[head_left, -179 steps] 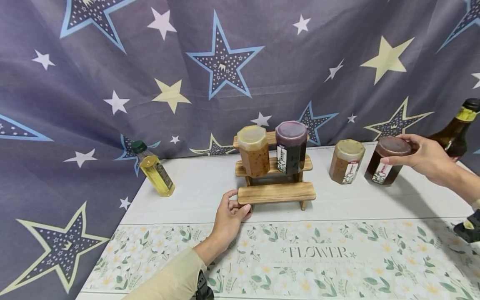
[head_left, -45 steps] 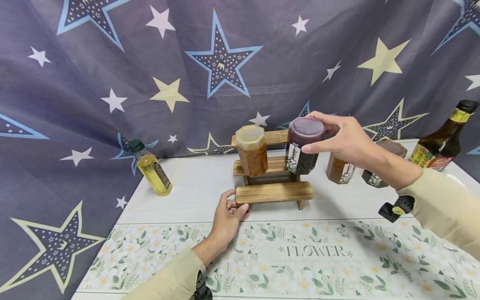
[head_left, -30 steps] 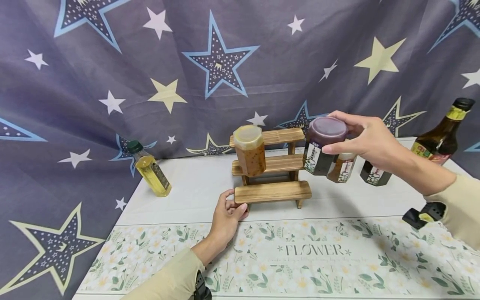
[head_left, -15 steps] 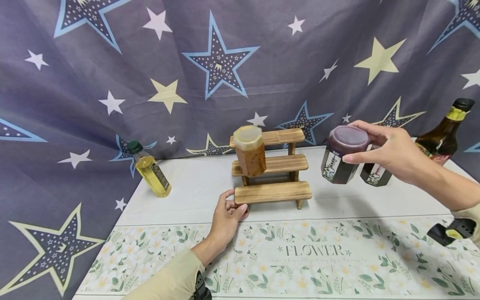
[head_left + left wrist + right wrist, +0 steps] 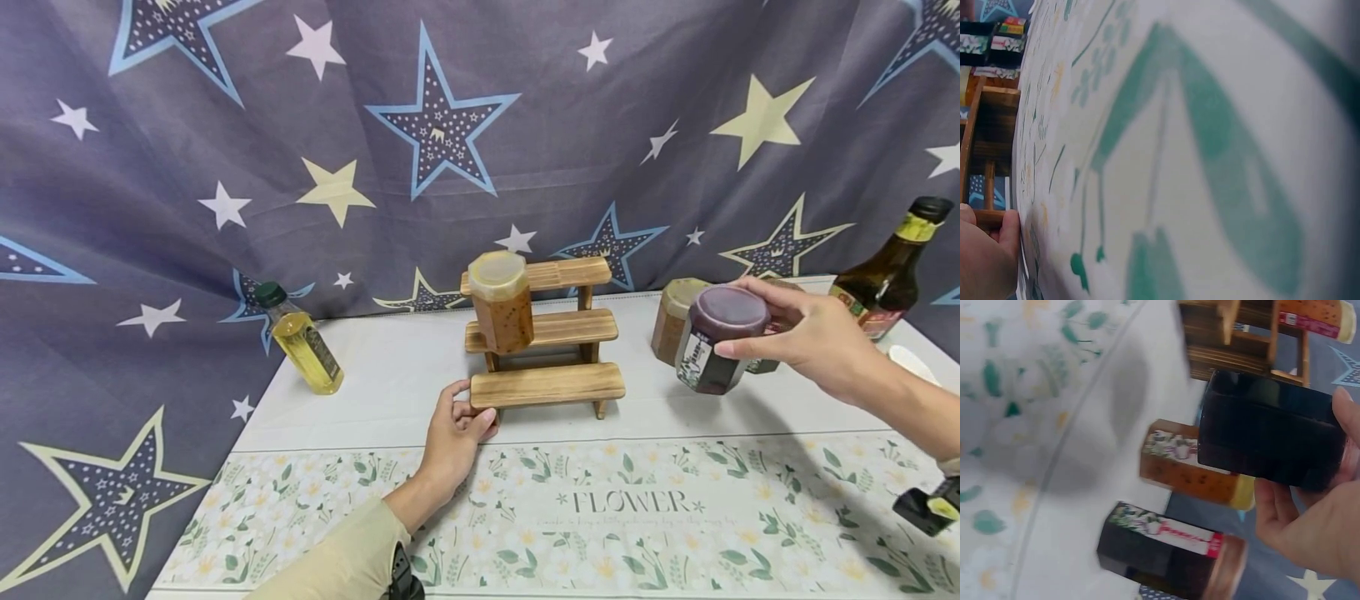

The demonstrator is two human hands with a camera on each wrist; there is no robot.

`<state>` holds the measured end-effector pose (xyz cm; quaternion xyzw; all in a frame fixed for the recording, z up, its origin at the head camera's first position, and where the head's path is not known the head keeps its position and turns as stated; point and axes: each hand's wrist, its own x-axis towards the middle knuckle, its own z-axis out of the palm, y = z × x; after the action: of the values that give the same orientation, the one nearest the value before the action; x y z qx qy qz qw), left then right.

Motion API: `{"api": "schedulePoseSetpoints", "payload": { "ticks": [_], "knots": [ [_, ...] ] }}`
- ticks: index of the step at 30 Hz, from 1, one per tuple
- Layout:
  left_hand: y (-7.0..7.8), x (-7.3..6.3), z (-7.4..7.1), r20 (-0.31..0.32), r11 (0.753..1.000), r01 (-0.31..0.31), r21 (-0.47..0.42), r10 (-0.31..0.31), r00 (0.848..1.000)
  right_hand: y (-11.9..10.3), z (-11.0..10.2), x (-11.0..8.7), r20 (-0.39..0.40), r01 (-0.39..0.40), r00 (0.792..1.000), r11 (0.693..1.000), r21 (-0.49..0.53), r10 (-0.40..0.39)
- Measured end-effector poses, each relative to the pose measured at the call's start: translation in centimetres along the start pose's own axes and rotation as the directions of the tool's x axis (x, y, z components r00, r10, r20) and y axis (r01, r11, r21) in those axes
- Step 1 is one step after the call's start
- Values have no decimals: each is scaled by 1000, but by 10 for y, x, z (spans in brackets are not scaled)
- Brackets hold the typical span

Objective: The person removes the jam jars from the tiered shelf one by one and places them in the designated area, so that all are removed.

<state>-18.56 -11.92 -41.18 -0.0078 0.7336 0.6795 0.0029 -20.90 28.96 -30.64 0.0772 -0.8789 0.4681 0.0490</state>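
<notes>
Right hand [image 5: 813, 342] clamped round lid end of dark jam jar [image 5: 712, 348], held just above table right of wooden rack [image 5: 546, 333], left hand [image 5: 453, 437] pinching rack's bottom step; jar prob heavy, slick, breakable, so grip below lid

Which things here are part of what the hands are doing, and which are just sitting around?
In hand:
- dark purple-lidded hexagonal jar, held by the right hand
- three-tier wooden rack, steadied by the left hand
- orange-brown jar on the rack

Lying about:
- yellow oil bottle
- tall brown sauce bottle
- tan-lidded jar on the table
</notes>
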Motion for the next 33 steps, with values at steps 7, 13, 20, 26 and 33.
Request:
{"api": "schedulePoseSetpoints", "payload": {
  "ticks": [7,13,20,26,33],
  "knots": [
    [0,0,0,-2,1000,-2,-2,2,1000,19,6,-9,-12,-58,998,995,-83,57],
    [1,0,0,-3,1000,3,4,-3,1000,33,11,-13,18,-100,995,989,-108,103],
    [1,0,1,-10,1000,6,6,-6,1000,46,16,-16,-14,-89,996,992,-84,88],
    [1,0,1,-9,1000,5,11,-5,1000,52,18,-18,-29,-93,995,993,-73,91],
    [1,0,1,-11,1000,6,11,-6,1000,57,18,-18,-25,-82,996,996,-36,82]
  ]
}}
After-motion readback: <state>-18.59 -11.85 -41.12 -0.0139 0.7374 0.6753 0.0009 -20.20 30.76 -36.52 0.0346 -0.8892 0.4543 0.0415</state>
